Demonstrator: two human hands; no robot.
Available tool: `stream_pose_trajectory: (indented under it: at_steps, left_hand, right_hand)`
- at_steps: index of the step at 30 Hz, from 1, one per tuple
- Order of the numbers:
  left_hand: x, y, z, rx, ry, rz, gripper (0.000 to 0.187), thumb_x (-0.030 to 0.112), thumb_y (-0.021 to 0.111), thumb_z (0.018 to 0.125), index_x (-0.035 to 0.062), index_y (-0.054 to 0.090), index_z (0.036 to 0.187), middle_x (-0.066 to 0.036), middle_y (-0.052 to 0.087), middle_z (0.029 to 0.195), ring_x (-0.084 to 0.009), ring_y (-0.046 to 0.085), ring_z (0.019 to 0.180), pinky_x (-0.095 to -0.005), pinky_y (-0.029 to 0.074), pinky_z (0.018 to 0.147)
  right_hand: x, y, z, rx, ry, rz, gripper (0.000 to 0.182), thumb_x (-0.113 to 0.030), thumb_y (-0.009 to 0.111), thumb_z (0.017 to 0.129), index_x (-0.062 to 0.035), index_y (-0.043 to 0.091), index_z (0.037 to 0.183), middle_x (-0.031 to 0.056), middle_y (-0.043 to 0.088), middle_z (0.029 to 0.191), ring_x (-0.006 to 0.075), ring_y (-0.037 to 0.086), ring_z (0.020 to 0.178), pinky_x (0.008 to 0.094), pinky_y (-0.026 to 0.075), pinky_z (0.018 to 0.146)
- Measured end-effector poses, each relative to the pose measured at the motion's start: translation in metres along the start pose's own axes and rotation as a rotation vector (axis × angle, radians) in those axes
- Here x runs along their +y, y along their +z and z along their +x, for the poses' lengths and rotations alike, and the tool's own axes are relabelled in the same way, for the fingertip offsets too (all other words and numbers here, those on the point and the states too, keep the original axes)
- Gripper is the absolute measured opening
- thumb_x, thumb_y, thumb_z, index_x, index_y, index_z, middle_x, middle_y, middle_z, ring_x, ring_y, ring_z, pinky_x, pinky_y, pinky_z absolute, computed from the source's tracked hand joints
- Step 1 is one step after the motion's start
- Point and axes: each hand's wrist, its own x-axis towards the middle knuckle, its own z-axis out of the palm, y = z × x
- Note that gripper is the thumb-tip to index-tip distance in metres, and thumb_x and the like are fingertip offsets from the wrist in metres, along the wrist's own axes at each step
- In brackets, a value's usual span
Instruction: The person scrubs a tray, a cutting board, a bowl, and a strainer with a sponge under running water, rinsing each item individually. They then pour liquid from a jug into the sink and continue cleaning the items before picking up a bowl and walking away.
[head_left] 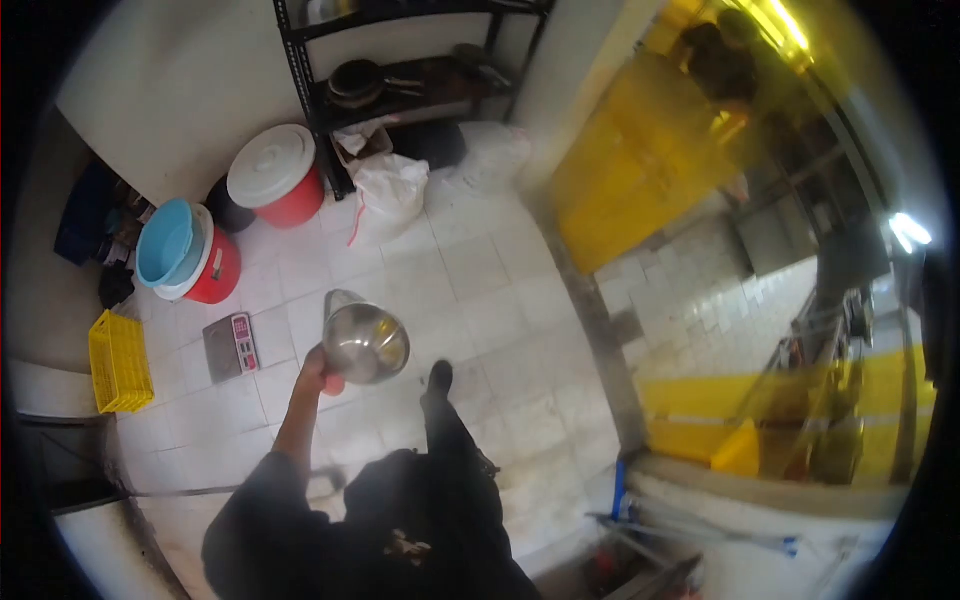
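Observation:
My left hand stretches out in front of me, its fingers closed at the side of a shiny metal pitcher. The pitcher tilts so that I look into its bare, reflecting inside, and a pointed lip shows at its far edge. Something small and red shows just beside the fingers; whether it belongs to the pitcher I cannot make out. A flat scale with a red button panel lies on the floor to the left of the hand. My right hand is out of view.
Against the wall stand a red bucket with a white lid, a red tub topped by a blue basin, and a yellow crate. A black shelf holds pans. White sacks lie below. Another person is beyond a yellow panel.

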Motion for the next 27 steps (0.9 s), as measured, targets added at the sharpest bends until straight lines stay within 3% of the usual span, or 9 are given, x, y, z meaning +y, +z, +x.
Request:
stream_pose_trajectory:
  at_steps: [2,3,4,5,12,18,20,21,27]
  left_hand:
    - [0.030,0.010,0.025,0.039,0.077,-0.078,0.027,0.019,0.052,0.090,0.0044,0.059,0.111,-0.007,0.064,0.093,-0.0161,0.063,0.078,-0.0297,0.054,0.070]
    - [0.041,0.007,0.038,0.036,0.097,-0.091,0.027,0.020,0.052,0.090,0.0040,0.059,0.110,-0.007,0.064,0.094,-0.0164,0.063,0.079,-0.0303,0.054,0.071]
    - [0.051,0.001,0.046,0.036,0.111,-0.099,0.027,0.020,0.052,0.090,0.0037,0.059,0.110,-0.007,0.064,0.095,-0.0166,0.063,0.080,-0.0308,0.055,0.072]
    - [0.070,0.002,0.049,0.056,0.103,-0.105,0.027,0.020,0.052,0.090,0.0037,0.059,0.110,-0.007,0.064,0.095,-0.0166,0.063,0.080,-0.0308,0.055,0.072]
    - [0.163,0.030,0.101,-0.003,0.217,-0.239,0.036,0.026,0.048,0.092,0.0003,0.053,0.117,-0.013,0.062,0.106,-0.0217,0.063,0.093,-0.0371,0.054,0.082]
    - [0.204,0.035,0.194,0.111,0.247,-0.324,0.042,0.028,0.047,0.092,-0.0002,0.050,0.123,-0.013,0.061,0.111,-0.0231,0.062,0.097,-0.0384,0.053,0.083]
    - [0.219,0.028,0.218,-0.182,0.072,-0.665,0.043,0.029,0.047,0.092,0.0001,0.049,0.124,-0.013,0.060,0.112,-0.0227,0.062,0.097,-0.0382,0.053,0.083]
    - [0.256,0.065,0.213,0.173,0.075,-0.365,0.043,0.029,0.047,0.093,0.0007,0.049,0.125,-0.012,0.060,0.114,-0.0225,0.062,0.098,-0.0376,0.053,0.084]
    - [0.303,0.104,0.288,0.412,0.083,0.158,0.044,0.030,0.043,0.095,0.0006,0.047,0.127,-0.013,0.058,0.117,-0.0245,0.060,0.103,-0.0393,0.052,0.086]
  right_hand:
    - [-0.076,-0.026,0.178,0.091,-0.136,0.078,0.029,-0.023,0.059,0.080,0.0002,0.064,0.095,0.0159,0.061,0.078,0.0375,0.057,0.081,0.0447,0.047,0.076]
    - [-0.140,-0.051,0.264,0.493,-0.219,0.133,0.021,-0.020,0.062,0.075,-0.0011,0.063,0.084,0.0168,0.059,0.075,0.0365,0.056,0.077,0.0455,0.045,0.072]
    - [-0.190,-0.055,0.343,0.339,-0.109,0.322,0.017,-0.020,0.063,0.073,-0.0029,0.060,0.073,0.0173,0.058,0.074,0.0368,0.054,0.074,0.0480,0.042,0.065]
    - [-0.228,-0.055,0.414,-0.108,-0.111,0.358,0.022,-0.019,0.062,0.077,-0.0021,0.064,0.091,0.0231,0.058,0.100,0.0412,0.050,0.100,0.0526,0.037,0.091]
    - [-0.599,-0.183,0.835,0.149,-0.800,0.374,0.016,-0.014,0.057,0.079,-0.0104,0.064,0.093,0.0172,0.054,0.110,0.0375,0.061,0.078,0.0472,0.051,0.070]
    - [-0.892,-0.316,1.032,0.422,-0.933,0.304,0.018,-0.014,0.053,0.085,-0.0086,0.059,0.101,0.0157,0.056,0.107,0.0325,0.064,0.073,0.0429,0.054,0.064]
    - [-0.963,-0.334,1.076,0.495,-0.973,0.319,0.020,-0.013,0.051,0.085,-0.0093,0.060,0.102,0.0154,0.056,0.108,0.0312,0.065,0.075,0.0425,0.054,0.064]
    - [-1.001,-0.343,1.097,0.579,-0.980,0.335,0.021,-0.012,0.050,0.085,-0.0100,0.060,0.103,0.0152,0.057,0.110,0.0299,0.065,0.077,0.0420,0.054,0.065]
    - [-1.175,-0.287,1.192,0.510,-0.989,0.304,0.033,-0.014,0.052,0.087,-0.0055,0.052,0.119,0.0148,0.062,0.103,0.0245,0.066,0.073,0.0382,0.053,0.060]
